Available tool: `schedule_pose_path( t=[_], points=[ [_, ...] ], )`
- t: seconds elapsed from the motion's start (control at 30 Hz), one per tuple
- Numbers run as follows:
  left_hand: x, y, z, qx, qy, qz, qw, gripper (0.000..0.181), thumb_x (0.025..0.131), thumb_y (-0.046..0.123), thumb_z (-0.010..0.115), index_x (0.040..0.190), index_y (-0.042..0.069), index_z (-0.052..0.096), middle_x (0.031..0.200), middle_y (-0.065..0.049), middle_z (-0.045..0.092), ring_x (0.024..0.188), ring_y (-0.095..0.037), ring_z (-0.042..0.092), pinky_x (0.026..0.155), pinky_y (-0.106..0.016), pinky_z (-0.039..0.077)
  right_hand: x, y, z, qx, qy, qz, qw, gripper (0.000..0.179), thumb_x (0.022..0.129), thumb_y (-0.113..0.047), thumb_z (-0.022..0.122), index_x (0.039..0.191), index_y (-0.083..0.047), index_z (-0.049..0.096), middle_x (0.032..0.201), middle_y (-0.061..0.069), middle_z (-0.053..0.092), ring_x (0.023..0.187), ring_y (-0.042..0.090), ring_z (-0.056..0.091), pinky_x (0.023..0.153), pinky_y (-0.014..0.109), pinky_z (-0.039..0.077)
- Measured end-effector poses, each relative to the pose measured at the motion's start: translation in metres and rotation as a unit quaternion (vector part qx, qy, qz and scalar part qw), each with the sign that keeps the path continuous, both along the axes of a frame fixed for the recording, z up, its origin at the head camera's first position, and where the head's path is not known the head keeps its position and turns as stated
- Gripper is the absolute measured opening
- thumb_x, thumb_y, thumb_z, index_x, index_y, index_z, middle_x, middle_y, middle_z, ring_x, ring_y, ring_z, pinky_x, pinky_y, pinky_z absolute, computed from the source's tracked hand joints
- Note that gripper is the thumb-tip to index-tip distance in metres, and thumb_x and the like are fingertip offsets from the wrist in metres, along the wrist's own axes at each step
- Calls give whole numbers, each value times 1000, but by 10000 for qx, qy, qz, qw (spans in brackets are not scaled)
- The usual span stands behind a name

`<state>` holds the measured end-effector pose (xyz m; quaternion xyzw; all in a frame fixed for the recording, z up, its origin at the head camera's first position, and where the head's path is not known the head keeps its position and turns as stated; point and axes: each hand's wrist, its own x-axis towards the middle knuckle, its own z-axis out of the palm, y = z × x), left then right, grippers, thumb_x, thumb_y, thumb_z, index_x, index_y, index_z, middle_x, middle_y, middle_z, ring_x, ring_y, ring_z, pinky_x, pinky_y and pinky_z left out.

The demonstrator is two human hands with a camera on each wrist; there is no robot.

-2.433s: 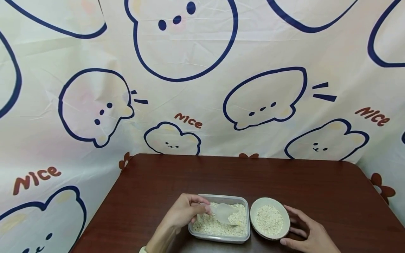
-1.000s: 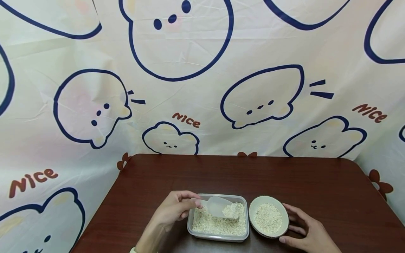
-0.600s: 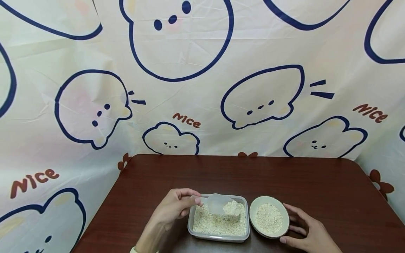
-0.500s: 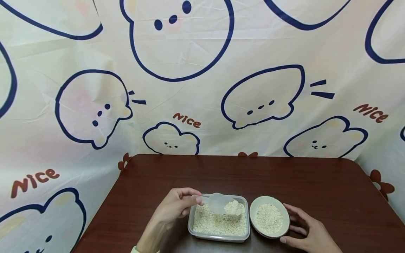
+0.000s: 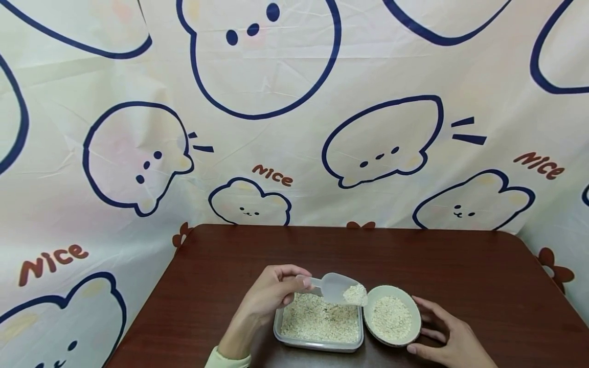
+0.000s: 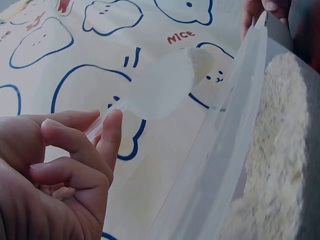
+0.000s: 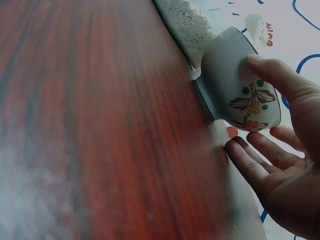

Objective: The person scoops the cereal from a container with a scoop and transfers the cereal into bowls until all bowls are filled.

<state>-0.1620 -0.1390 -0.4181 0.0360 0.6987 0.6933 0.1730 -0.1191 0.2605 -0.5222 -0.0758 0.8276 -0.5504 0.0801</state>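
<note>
My left hand (image 5: 269, 294) pinches the handle of a translucent plastic scoop (image 5: 332, 287) between thumb and forefinger. A small heap of pale oat flakes (image 5: 356, 295) lies at the scoop's tip, which is above the right edge of a clear rectangular container (image 5: 317, 347) and overlaps the bowl's rim in the head view. More flakes fill much of the container. To its right stands a white bowl (image 5: 385, 291), also with flakes inside. My right hand (image 5: 455, 340) holds the bowl at its right side, thumb and fingers around it. The right wrist view shows the bowl's painted flowers (image 7: 253, 106).
The dark red-brown wooden table (image 5: 322, 255) extends behind the container and bowl. A white cloth backdrop (image 5: 294, 143) printed with blue cartoon outlines hangs behind the table and along both sides.
The scoop dipped into the container's flakes, came up loaded, and has moved right and up toward the bowl with my left hand. My right hand and the bowl have stayed in place.
</note>
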Motion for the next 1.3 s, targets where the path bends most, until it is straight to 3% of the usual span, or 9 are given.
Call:
schedule_pose_path(
  t=[0.3,0.47,0.77,0.83,0.97,1.03,1.1,1.3],
  points=[
    [-4,24,1,-47,-103,-74,9999,24,95,11,76,114,-3,76,86,0,77,50,-4,41,46,-17,28,0,1,0,-14,-55,26,10000,96,77,-25,98,158,-13,49,137,-39,52,117,-14,62,89,24,63],
    [-5,35,0,30,-72,-149,9999,24,94,8,76,114,-5,76,85,0,79,47,-4,41,46,-17,27,1,1,0,-40,62,71,9999,95,77,-25,98,158,-13,49,137,-38,52,116,-13,62,89,24,63],
    [-3,53,-2,-26,71,-244,9997,22,95,10,77,112,-5,76,96,-20,82,49,-4,40,48,-17,32,0,0,3,34,-63,42,10000,97,76,-27,98,158,-14,49,138,-37,51,117,-13,62,90,23,63],
    [-3,57,-2,-44,139,-240,9996,22,95,9,77,111,-5,76,95,-19,82,50,-3,40,49,-17,34,0,0,4,52,-80,21,10000,97,76,-26,99,158,-15,49,144,-29,53,117,-13,61,90,22,62],
    [-3,63,-1,-19,281,-279,9992,23,94,8,77,112,-7,75,96,-22,82,52,-3,42,51,-17,35,-1,0,3,24,56,67,10000,96,77,-23,98,158,-12,49,157,8,54,117,-14,61,89,23,63],
    [-4,65,0,3,342,-290,9990,24,94,7,76,112,-9,74,95,-22,82,53,-4,43,51,-18,35,-1,0,3,-24,142,71,9999,95,77,-21,98,158,-11,49,158,20,53,116,-13,61,88,23,63],
    [-4,68,1,-10,387,-299,9988,23,94,7,76,111,-8,75,93,-19,82,54,-5,43,51,-18,35,-1,0,2,-42,278,115,9995,94,78,-20,97,158,-10,49,156,15,55,117,-13,61,88,24,63],
    [-4,77,5,-171,504,-361,9979,17,93,7,77,107,-2,77,90,-18,81,58,-5,49,51,-18,36,0,0,1,-81,182,101,9998,94,78,-22,97,158,-12,49,142,-31,54,117,-12,62,89,24,63]
  ],
)
